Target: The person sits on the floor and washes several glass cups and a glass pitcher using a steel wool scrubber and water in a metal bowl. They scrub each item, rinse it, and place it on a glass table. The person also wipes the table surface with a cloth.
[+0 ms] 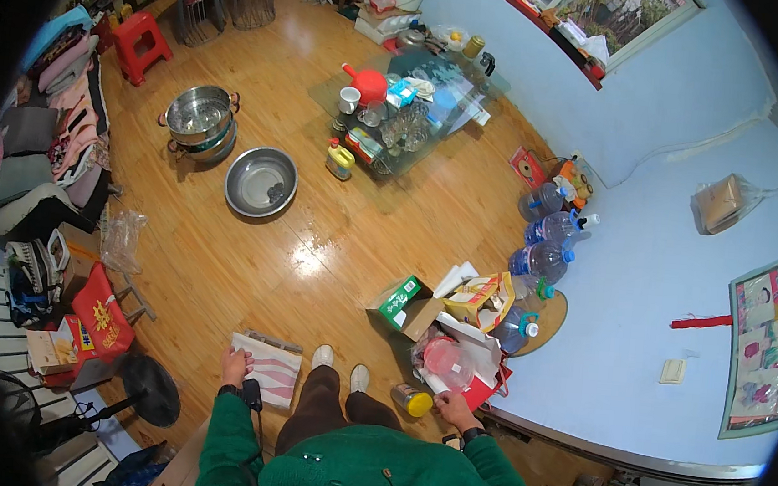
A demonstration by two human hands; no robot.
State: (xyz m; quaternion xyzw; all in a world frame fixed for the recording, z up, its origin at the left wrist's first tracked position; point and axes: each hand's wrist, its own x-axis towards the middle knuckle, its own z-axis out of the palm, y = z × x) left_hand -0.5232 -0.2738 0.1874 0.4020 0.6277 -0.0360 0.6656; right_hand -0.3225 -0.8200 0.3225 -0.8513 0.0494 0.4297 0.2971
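Observation:
My left hand is at the left edge of a low stool or box with a pink-and-white wavy cover. Its fingers are partly curled, and whether they grip the cover cannot be made out. On the other side, my right hand reaches to the near edge of a red bag, by a white roll-like piece. Any grip there is too small to tell. Just left of that hand, a clear jar with a yellow lid lies tilted on the floor. A red-lidded clear plastic container rests among the bags.
A green carton, a yellow paper bag and several large water bottles line the right wall. Ahead are a metal basin, a steamer pot and a cluttered glass table. A black fan stands left.

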